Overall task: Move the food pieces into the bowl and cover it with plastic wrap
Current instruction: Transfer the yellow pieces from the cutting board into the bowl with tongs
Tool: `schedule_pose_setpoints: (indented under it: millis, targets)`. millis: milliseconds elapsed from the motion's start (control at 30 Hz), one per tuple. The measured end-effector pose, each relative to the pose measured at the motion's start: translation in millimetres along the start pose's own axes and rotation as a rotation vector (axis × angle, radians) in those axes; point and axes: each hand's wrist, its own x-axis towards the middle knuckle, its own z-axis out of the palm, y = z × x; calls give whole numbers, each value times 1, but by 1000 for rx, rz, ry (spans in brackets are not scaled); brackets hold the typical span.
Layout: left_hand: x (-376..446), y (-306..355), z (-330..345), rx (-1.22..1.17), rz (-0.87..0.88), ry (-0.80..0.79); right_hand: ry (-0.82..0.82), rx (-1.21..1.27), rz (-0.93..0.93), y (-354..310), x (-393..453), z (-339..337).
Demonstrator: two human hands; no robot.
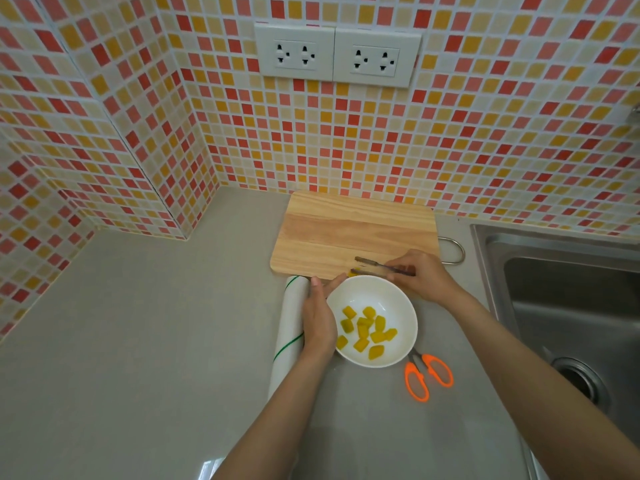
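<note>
A white bowl (398, 299) stands on the grey counter just in front of a wooden cutting board (349, 230). Several yellow food pieces (367, 332) lie in the bowl. My left hand (318, 317) rests against the bowl's left rim, fingers straight. My right hand (422, 271) grips metal tongs (374, 265) over the board's near edge, their tips at the bowl's far rim; a small yellow bit seems to sit at the tips. A roll of plastic wrap (289, 327) lies left of the bowl, partly under my left forearm.
Orange-handled scissors (429, 374) lie on the counter right of the bowl. A steel sink (568, 306) fills the right side. Tiled walls with power sockets (337, 57) close off the back and left. Grey counter (138, 341) stretches to the left.
</note>
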Motion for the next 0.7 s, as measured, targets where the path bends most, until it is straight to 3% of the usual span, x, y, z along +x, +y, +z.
schedule_pose_setpoints:
  millis: [133,700]
  targets:
    - [-1,1,0,7,10,-5,-45,38,5,0,-1,0]
    - [-2,4,1,-21,-4,-6,34,241,-75,-9,-31,-21]
